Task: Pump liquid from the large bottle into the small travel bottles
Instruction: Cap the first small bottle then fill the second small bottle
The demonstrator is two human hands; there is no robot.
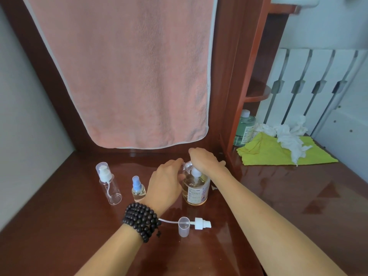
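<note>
left hand [166, 181] grips tilted clear travel bottle [187, 165] at pump | right hand [203, 160] presses large bottle [196, 189] pump | liquid amber

We hold a small clear bottle [186, 166] tilted in our left hand [166, 182], its threaded neck at the pump of the big bottle [196, 188]. Our right hand [201, 159] presses down on that pump. On the wet brown table [59, 226] stand a tall empty bottle [109, 186] and a blue-capped sprayer [138, 188]; a loose pump head [196, 223] and cap [184, 226] lie nearer us. A pink towel [127, 72] hangs behind.
</note>
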